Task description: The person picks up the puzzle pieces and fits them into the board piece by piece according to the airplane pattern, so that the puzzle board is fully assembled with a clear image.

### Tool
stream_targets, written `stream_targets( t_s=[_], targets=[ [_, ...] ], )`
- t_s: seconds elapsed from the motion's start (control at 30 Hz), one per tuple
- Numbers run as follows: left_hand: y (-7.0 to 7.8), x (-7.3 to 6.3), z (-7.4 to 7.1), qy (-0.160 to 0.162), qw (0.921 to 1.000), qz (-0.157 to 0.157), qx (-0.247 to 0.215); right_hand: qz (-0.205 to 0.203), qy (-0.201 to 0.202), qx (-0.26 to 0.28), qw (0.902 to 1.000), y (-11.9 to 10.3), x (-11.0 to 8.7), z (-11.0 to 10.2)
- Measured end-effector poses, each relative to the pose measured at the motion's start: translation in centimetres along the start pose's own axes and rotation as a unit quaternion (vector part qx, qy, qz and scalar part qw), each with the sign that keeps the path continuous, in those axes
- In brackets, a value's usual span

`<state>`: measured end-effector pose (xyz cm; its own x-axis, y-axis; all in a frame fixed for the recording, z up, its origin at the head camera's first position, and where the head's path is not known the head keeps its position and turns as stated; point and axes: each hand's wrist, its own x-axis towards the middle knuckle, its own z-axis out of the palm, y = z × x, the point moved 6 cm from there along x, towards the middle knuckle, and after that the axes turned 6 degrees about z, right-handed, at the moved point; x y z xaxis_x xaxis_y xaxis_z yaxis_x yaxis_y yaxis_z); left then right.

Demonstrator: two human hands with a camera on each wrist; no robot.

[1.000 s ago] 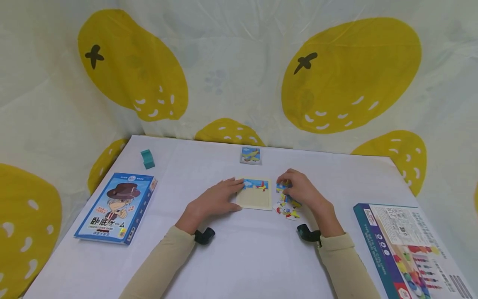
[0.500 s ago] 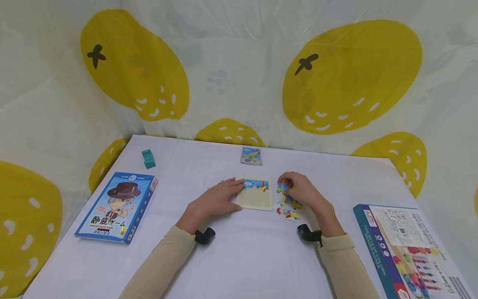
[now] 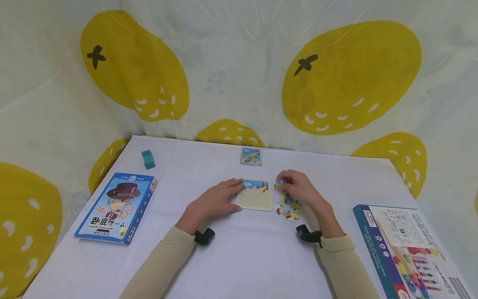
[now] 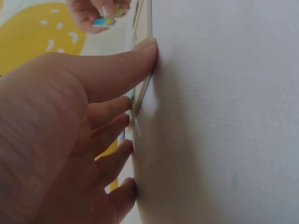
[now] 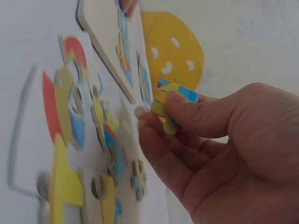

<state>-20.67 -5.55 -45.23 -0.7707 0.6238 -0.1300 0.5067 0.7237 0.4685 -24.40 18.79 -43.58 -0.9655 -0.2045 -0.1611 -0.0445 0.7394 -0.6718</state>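
Note:
A square wooden puzzle tray point(image 3: 254, 202) lies mid-table, with blue sky pieces and a red-and-yellow piece fitted along its far side. My left hand point(image 3: 216, 200) rests at the tray's left edge, fingers fairly straight; in the left wrist view the thumb point(image 4: 121, 70) touches the rim. My right hand point(image 3: 300, 189) pinches a blue-and-yellow puzzle piece point(image 5: 187, 93) between thumb and fingers, lifted just right of the tray. Below that hand, several loose puzzle pieces point(image 3: 289, 214) lie in an overlapping heap, seen close in the right wrist view as yellow, red and blue pieces point(image 5: 65, 172).
A small picture card point(image 3: 251, 156) showing a yellow airplane lies behind the tray. At the left are a blue game box point(image 3: 115, 207) and a teal block point(image 3: 148, 159). Another box point(image 3: 407, 245) with bead pictures lies at the right. A patterned cloth hangs behind the table.
My right hand has raised the blue-and-yellow puzzle piece off the heap and shifted it slightly left, turning it. The left hand has stayed on the tray.

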Motion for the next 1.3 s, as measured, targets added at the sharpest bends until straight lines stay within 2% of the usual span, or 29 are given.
stream_targets(
  t_s=[0.27,0.53,0.67,0.83,1.0,1.3],
  targets=[
    [0.0,-0.1,-0.2,0.000,1.0000,0.002,-0.005,0.002,0.037,0.059,0.9975,-1.8,0.2,1.7],
    [-0.8,-0.1,-0.1,0.004,0.9994,0.017,-0.030,-0.009,-0.009,0.111,0.9937,-3.3,0.0,4.3],
    [-0.6,-0.1,-0.2,0.008,0.9994,0.017,-0.030,0.006,-0.011,0.131,0.9912,-3.7,0.0,5.4],
    [-0.7,0.0,-0.3,0.014,0.9993,0.019,-0.028,0.019,0.011,0.131,0.9911,-4.1,0.2,6.4],
    [-1.0,0.1,-0.1,0.017,0.9994,0.017,-0.026,0.014,0.034,0.122,0.9919,-5.1,0.5,6.9],
    [-0.9,0.2,0.0,0.023,0.9992,0.023,-0.023,0.038,0.078,0.069,0.9938,-6.1,0.8,7.4]
  ],
)
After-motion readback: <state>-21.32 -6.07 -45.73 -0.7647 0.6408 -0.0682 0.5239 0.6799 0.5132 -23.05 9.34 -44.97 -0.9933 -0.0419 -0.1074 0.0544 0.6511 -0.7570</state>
